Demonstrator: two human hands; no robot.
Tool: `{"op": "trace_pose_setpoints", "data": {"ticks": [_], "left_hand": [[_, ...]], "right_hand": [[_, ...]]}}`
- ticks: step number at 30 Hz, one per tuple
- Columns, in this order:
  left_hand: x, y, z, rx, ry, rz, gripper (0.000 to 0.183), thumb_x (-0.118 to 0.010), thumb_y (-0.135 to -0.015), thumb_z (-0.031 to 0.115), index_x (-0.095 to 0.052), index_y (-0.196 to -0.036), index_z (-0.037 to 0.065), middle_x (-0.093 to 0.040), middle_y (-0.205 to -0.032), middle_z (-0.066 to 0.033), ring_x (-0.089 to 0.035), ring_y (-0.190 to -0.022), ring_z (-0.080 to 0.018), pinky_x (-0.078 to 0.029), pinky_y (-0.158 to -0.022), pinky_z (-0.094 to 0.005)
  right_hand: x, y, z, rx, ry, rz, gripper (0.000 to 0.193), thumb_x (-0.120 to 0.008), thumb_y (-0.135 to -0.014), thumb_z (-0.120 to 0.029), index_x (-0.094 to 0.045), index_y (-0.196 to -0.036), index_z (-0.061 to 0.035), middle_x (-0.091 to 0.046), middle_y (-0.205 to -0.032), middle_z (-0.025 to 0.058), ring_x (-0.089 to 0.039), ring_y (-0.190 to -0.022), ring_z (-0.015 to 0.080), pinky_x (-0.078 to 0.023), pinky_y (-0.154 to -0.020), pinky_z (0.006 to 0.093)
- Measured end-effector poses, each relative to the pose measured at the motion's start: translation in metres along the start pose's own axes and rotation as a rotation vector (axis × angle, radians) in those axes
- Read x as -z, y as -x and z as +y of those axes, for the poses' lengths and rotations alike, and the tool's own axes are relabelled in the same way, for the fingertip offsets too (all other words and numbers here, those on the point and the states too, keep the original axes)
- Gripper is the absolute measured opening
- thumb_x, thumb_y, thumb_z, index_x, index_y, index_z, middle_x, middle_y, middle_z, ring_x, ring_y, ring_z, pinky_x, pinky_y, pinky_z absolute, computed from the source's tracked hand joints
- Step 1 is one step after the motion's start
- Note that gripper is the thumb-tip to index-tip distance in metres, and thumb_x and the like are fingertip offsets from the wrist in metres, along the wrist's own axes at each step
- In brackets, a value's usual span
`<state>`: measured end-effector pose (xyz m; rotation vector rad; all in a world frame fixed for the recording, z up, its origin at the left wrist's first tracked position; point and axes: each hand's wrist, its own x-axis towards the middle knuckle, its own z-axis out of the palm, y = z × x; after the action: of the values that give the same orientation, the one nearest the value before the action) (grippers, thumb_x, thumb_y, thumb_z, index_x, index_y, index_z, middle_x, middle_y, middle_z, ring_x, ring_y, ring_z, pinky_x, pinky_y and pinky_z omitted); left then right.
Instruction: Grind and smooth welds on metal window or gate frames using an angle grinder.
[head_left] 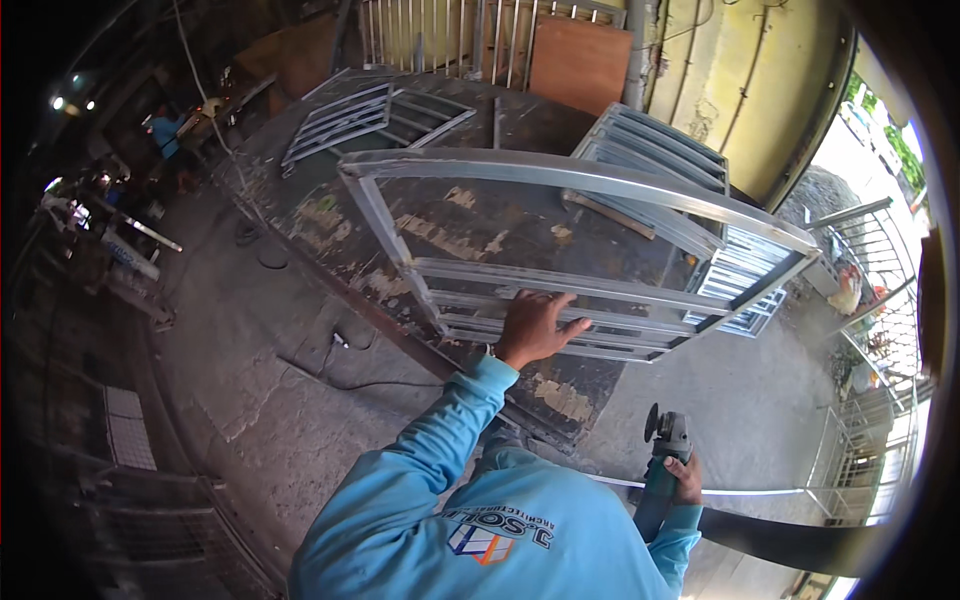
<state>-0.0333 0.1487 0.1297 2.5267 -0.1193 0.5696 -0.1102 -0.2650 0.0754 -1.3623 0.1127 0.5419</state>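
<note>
A welded metal frame (590,180) of square tubing stands tilted on edge across the dark work table (440,225), with several parallel bars along its lower part. My left hand (533,328) is on those bars, fingers bent over one of them and thumb pointing right. Low at my right side, my right hand (686,478) is wrapped around the body of a green and grey angle grinder (660,470). The grinder's disc (652,422) points up and away from the frame. I cannot tell whether the disc is turning.
More barred metal frames (340,125) lie at the table's far left, and others are stacked (650,150) at the far right. A brown board (580,62) leans at the back. A cable (385,384) trails over the concrete floor. Another person (168,130) is in the far left background.
</note>
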Motion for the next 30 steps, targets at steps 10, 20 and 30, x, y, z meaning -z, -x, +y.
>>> {"op": "trace_pose_setpoints", "data": {"ticks": [10, 20, 30], "left_hand": [[-0.005, 0.012, 0.003, 0.002, -0.104, 0.029, 0.049, -0.071, -0.089, 0.044, -0.066, -0.119, 0.006, -0.068, -0.112, -0.0134, -0.059, -0.112, -0.0287, -0.031, -0.106, -0.0497], [0.010, 0.010, 0.002, 0.001, -0.026, 0.061, 0.051, -0.071, -0.090, 0.041, -0.062, -0.122, 0.002, -0.070, -0.107, -0.0212, -0.065, -0.105, -0.0370, -0.041, -0.098, -0.0482], [0.015, -0.012, 0.030, 0.376, 1.778, 0.106, 0.036, -0.056, -0.103, 0.034, -0.057, -0.129, 0.009, -0.060, -0.136, -0.0121, -0.061, -0.121, -0.0250, -0.049, -0.103, -0.0424]], "right_hand": [[-0.002, 0.011, 0.021, -0.018, -0.012, -0.002, 0.073, -0.089, -0.067, -0.030, -0.052, -0.123, -0.0008, -0.064, -0.091, 0.0121, -0.067, -0.071, 0.0253, -0.061, -0.062, 0.0403], [-0.029, 0.011, 0.005, -0.057, -0.052, 0.051, 0.079, -0.091, -0.068, -0.023, -0.051, -0.132, 0.0027, -0.064, -0.103, 0.0106, -0.065, -0.088, 0.0215, -0.057, -0.077, 0.0374], [-0.014, 0.022, 0.029, -0.040, -0.004, 0.139, 0.078, -0.093, -0.064, -0.033, -0.057, -0.124, 0.0015, -0.066, -0.103, 0.0094, -0.063, -0.093, 0.0201, -0.052, -0.085, 0.0336]]}}
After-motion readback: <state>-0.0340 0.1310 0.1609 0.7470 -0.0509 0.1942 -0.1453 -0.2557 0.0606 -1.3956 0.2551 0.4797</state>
